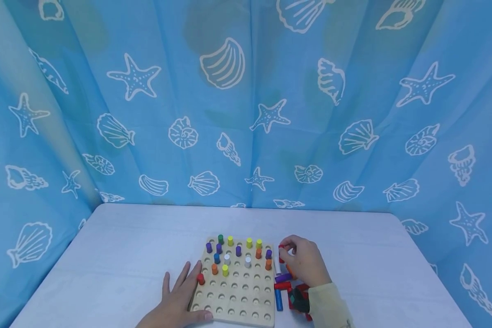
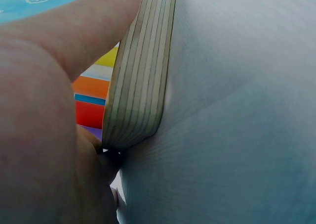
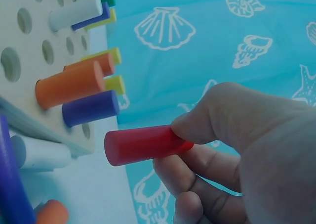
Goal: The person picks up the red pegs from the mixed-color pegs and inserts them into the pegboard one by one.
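Observation:
In the head view my left hand point(image 1: 175, 298) rests at the near-left corner of a wooden pegboard point(image 1: 225, 306), its fingers spread along the left side and its thumb at the front edge. The left wrist view shows the board's layered side point(image 2: 140, 70) beside that hand. Off the board's right edge, my right hand point(image 1: 307, 263) pinches a red peg point(image 3: 138, 145) between thumb and fingers; the peg lies nearly level in the right wrist view. Several coloured pegs stand in the holes, mostly in the far rows, among them a red peg point(image 1: 201, 279) at the left edge.
Loose pegs lie on the white table point(image 1: 119, 255) right of the board, including a blue peg point(image 1: 279, 300), a purple peg point(image 1: 284, 277) and several red ones, partly under my right wrist. A blue curtain point(image 1: 229, 114) with shell prints hangs behind the table.

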The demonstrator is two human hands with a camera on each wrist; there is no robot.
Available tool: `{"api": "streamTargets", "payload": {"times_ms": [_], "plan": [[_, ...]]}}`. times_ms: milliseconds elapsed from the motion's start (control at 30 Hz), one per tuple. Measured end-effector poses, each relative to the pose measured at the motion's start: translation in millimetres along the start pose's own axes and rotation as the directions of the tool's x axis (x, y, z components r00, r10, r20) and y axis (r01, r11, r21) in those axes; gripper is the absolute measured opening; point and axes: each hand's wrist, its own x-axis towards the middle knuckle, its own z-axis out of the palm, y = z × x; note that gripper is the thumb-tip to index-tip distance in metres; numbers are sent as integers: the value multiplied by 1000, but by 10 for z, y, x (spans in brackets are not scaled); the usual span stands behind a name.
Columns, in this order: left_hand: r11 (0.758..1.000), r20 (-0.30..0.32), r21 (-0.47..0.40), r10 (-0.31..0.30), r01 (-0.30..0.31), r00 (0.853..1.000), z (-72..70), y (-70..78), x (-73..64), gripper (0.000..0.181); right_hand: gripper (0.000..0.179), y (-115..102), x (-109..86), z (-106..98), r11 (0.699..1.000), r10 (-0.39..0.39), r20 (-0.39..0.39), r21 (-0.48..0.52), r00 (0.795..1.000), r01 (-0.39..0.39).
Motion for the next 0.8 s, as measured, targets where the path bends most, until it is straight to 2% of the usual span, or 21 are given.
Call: {"api": "streamTargets", "payload": {"times_ms": [367, 533, 800], "plan": [[1000, -7, 11, -3, 3, 1000, 2, 6, -7, 127, 16, -87, -54, -27, 999, -42, -14, -3, 999, 42], [1000, -14, 13, -1, 2, 1000, -2, 11, -10, 127, 16, -131, -61, -29, 999, -42, -3, -10, 999, 42], [1000, -18, 19, -3, 3, 1000, -1, 0, 0, 127, 17, -165, -85, 6, 996, -81, 14, -30, 997, 81]]}}
